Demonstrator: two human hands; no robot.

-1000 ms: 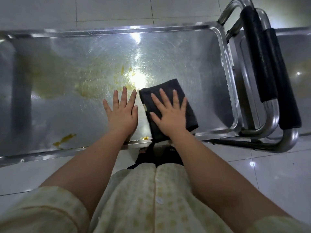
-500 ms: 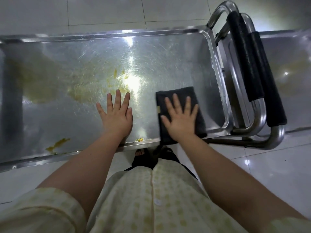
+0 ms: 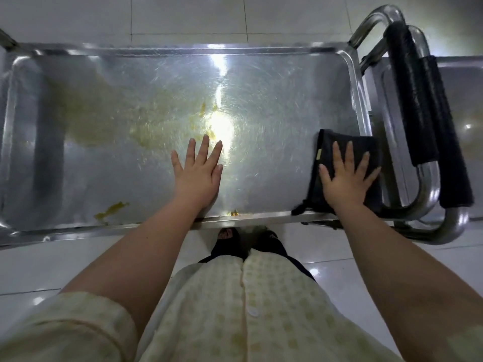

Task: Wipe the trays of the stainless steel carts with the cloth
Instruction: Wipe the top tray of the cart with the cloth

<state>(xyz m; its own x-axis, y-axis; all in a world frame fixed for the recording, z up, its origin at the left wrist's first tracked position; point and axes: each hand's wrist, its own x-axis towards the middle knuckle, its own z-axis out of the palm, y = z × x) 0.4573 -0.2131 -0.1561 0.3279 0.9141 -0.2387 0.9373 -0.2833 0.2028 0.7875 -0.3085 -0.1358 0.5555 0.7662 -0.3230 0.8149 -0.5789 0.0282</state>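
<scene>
cloth (image 3: pixel 328 143) looks soft, light and limp, likely to bunch or skid on smooth steel, so a flat palm on its middle should drive it best. the right hand (image 3: pixel 345 178) lies on top of it, fingers spread straight, pressing rather than gripping. it sits in the tray's (image 3: pixel 261 74) near right corner. the left hand (image 3: pixel 198 173) rests flat on bare metal, well apart; yellow smears (image 3: pixel 104 121) lie further left.

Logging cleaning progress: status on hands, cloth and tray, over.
Left hand flat on bare steel tray. Right hand pressing black cloth flat at tray's near right corner. Yellow residue left of centre, not yet wiped. Nothing blocking.
</scene>
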